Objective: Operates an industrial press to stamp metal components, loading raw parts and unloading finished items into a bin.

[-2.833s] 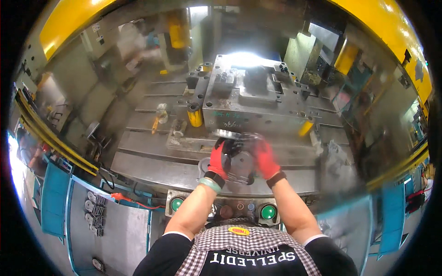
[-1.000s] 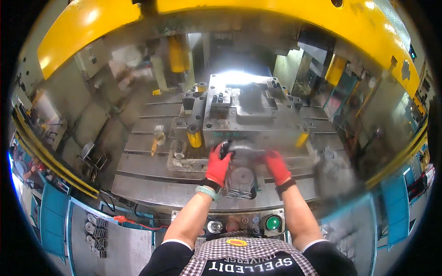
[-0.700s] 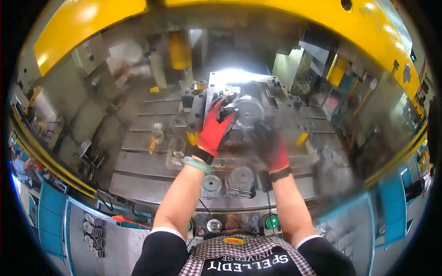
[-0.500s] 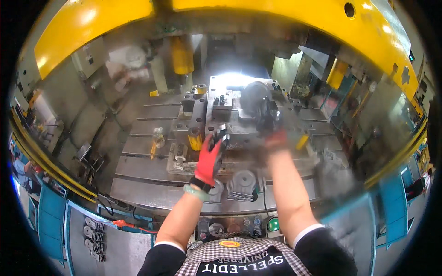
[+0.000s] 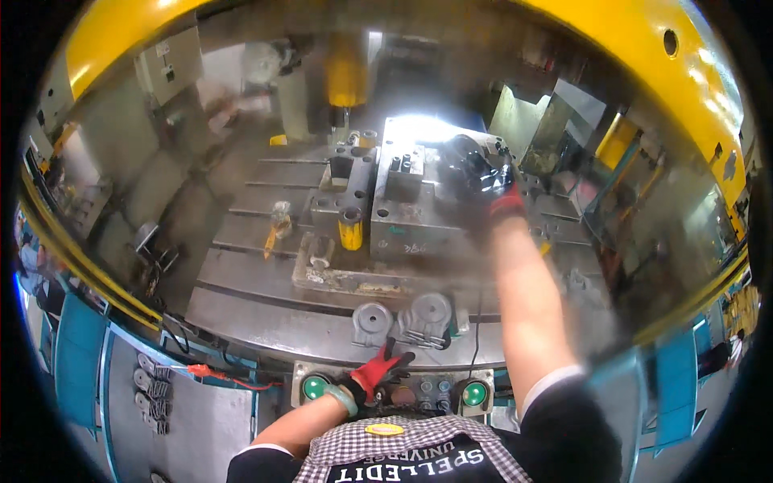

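My left hand (image 5: 380, 372), in a red glove with black fingers, hovers over the control panel (image 5: 439, 405) at the table's front edge. Its fingers are apart and hold nothing. Just beyond its fingertips lie two round grey metal parts (image 5: 371, 323), each with a centre hole; prongs show on the right one (image 5: 427, 312). My right arm stretches far over the steel die block (image 5: 419, 211). There my right hand (image 5: 498, 183), gloved alike, has its fingers closed at the edge of a round dark metal part (image 5: 465, 153), partly blurred on the block's top.
Yellow press framing (image 5: 129, 28) arches overhead. A yellow-sleeved post (image 5: 350, 229) rises beside the die block, and a yellow-handled brush (image 5: 274, 233) lies on the slotted bed (image 5: 241, 270). Green buttons (image 5: 474, 393) flank the panel. More metal parts (image 5: 149, 386) lie at the lower left.
My left hand has drawn back from the die block's front to the control panel. My right hand has reached farther in and to the right with the round metal part. The view has shifted.
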`<move>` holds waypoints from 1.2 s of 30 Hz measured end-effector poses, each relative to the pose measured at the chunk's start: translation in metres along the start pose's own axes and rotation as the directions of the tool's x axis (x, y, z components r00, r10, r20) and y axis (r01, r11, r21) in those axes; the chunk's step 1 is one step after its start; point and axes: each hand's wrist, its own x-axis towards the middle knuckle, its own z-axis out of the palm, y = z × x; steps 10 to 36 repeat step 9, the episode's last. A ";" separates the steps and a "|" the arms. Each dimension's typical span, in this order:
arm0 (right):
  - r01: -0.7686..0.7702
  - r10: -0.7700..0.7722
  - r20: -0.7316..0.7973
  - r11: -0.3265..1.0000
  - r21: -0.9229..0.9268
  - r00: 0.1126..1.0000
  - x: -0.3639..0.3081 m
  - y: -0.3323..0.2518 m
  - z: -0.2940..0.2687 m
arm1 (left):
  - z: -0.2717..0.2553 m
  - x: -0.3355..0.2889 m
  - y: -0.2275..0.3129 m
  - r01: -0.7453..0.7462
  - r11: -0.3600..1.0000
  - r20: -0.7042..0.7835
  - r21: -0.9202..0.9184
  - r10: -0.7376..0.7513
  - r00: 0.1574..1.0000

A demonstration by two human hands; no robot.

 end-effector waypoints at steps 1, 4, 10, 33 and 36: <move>-0.018 0.018 -0.017 0.999 -0.030 1.000 -0.012 0.001 0.009 | 0.006 0.003 -0.002 0.060 0.997 0.009 -0.050 -0.060 0.998; 0.032 -0.051 -0.062 0.962 -0.271 0.997 -0.046 0.015 0.025 | 0.029 0.015 -0.013 0.211 0.851 0.029 -0.480 -0.225 0.974; 0.094 -0.078 0.053 0.866 -0.492 0.996 -0.119 0.028 0.034 | 0.037 0.022 -0.021 -0.254 0.786 0.146 0.563 0.207 0.967; 0.094 -0.078 0.053 0.866 -0.492 0.996 -0.119 0.028 0.034 | 0.037 0.022 -0.021 -0.254 0.786 0.146 0.563 0.207 0.967; 0.094 -0.078 0.053 0.866 -0.492 0.996 -0.119 0.028 0.034 | 0.037 0.022 -0.021 -0.254 0.786 0.146 0.563 0.207 0.967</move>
